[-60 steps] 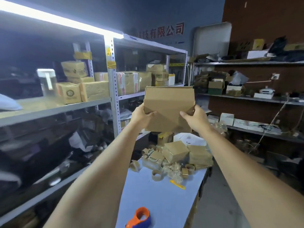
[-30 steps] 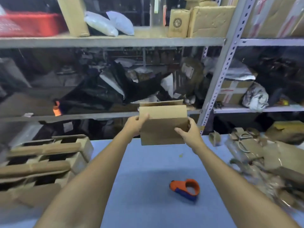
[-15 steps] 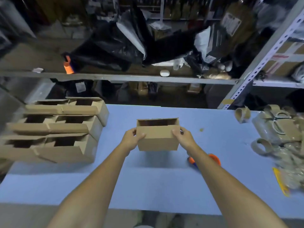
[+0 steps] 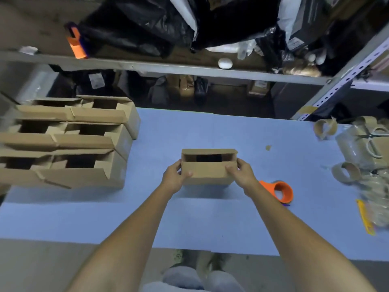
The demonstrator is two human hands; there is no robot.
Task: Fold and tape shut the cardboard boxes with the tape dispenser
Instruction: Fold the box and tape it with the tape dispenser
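Observation:
A small brown cardboard box [image 4: 207, 172] rests on the blue table [image 4: 189, 218], its top flaps partly open with a dark gap between them. My left hand [image 4: 173, 178] grips its left end and my right hand [image 4: 242, 172] grips its right end, thumbs on the near flap. An orange tape dispenser [image 4: 279, 190] lies on the table just right of my right wrist, partly hidden by that arm.
Several open cardboard boxes [image 4: 69, 140] are stacked in rows at the table's left. Empty tape cores [image 4: 345, 172], scissors [image 4: 376, 138] and a yellow cutter [image 4: 365, 218] clutter the right end. A metal shelf [image 4: 168, 67] with black bags stands behind the table.
I have turned from the far shelves and carried the box down from chest height onto the table. The view has tilted downward and the box flaps now face up.

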